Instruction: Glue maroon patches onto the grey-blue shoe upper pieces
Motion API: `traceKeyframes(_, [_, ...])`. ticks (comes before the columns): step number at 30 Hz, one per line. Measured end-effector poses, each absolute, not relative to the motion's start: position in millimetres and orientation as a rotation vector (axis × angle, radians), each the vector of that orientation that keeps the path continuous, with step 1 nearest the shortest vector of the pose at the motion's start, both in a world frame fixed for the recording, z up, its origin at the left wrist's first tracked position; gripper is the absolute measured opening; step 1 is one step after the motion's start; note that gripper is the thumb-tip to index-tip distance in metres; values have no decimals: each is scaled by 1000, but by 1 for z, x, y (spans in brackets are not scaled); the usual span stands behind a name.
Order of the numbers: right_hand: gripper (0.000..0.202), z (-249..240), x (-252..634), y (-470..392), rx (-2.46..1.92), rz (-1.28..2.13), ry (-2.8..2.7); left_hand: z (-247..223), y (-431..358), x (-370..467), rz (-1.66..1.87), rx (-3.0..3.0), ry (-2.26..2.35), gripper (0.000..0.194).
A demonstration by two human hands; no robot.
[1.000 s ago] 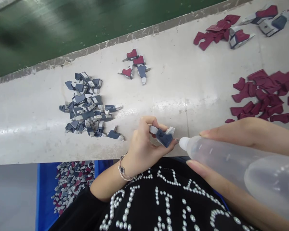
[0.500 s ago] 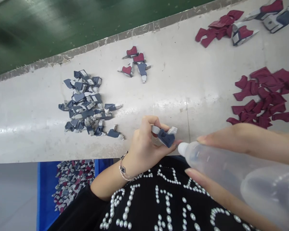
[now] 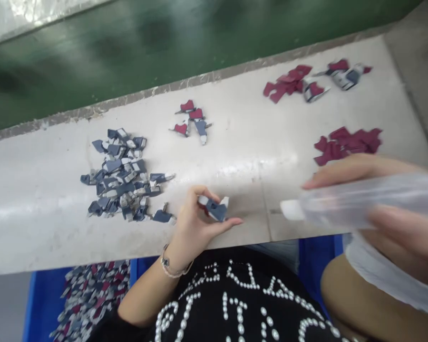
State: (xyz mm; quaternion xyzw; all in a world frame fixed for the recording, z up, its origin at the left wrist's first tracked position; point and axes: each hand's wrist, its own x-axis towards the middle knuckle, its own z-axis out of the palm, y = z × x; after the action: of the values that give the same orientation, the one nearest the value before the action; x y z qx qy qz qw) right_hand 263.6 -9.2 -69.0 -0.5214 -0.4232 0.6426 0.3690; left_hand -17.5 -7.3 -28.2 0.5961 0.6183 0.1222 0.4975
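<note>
1. Pinching a small blue-and-grey plastic part (image 3: 216, 209) between thumb and fingertips, the left hand (image 3: 196, 223) hovers just over the near edge of the pale surface (image 3: 253, 137), close to the person's body.
2. A beaded bracelet (image 3: 171, 268) circles the left wrist.
3. The right hand (image 3: 374, 199) is wrapped around a translucent squeeze bottle (image 3: 360, 202), thumb on top and fingers underneath; the picture is blurred here, so the grip is only roughly visible.
4. The bottle's white nozzle (image 3: 290, 210) points left toward the held part and stands clearly apart from it, above the near edge.
5. A heap of blue-and-grey parts (image 3: 123, 175) lies on the surface to the left of the left hand, its nearest piece just beside the fingers.
6. A few red-and-blue pieces (image 3: 192, 121) sit near the far edge, about the middle.
7. Dark red pieces (image 3: 345, 142) lie toward the right end, and more red pieces (image 3: 288, 80) lie at the far right corner.
8. Below the near edge, a blue bin (image 3: 39, 308) holds mixed parts.
</note>
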Motion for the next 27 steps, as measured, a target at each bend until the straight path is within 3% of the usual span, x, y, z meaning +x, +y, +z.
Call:
traceKeyframes(2, [16,-85,252,-1,-1322,1586,-1085,-27,-5,-26,262,1409,1573,49])
traceKeyframes(9, [40,-127,196,31,-1183,1728,-1054,-23,0,-39,94,1153,1837,62])
traceKeyframes(13, [37,-133,176,39,-1282,1699,-1138,-23,1,-28,144,1058,1820,64])
traceKeyframes(17, [59,-138,202,27,-1461,1680,-1179,-30,-1,-25,238,959,1718,61])
traceKeyframes(20, [39,-152,244,14,-1821,1556,-1140,-37,-3,-30,247,912,1652,60])
traceKeyframes(27, [26,-198,286,21,-2377,1382,-1194,-41,-5,-28,245,958,1601,56])
